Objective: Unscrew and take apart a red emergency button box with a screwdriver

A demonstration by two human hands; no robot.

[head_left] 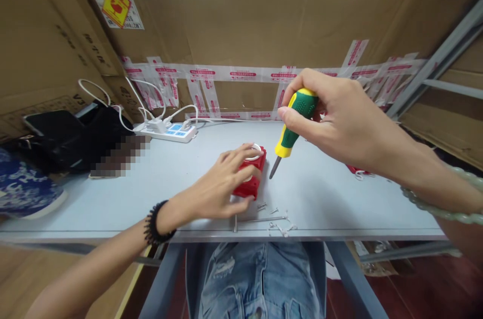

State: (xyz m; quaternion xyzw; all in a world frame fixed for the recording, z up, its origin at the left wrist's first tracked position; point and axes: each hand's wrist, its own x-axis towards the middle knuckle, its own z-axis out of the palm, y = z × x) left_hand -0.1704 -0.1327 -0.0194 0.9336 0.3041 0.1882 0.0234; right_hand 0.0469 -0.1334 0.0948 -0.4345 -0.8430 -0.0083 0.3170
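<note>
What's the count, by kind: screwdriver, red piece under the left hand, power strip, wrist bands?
Screwdriver, in the right hand: 1
Red piece, under the left hand: 1
Power strip: 1
Wrist bands, one black coil and one beaded bracelet: 2
Total: 5

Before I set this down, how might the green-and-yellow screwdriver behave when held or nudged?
The screwdriver should stay stiff, given its straight metallic shaft. It probably won't slip easily, since the handle looks dimpled. Laid flat, it may roll, as that handle looks rounded.
</note>
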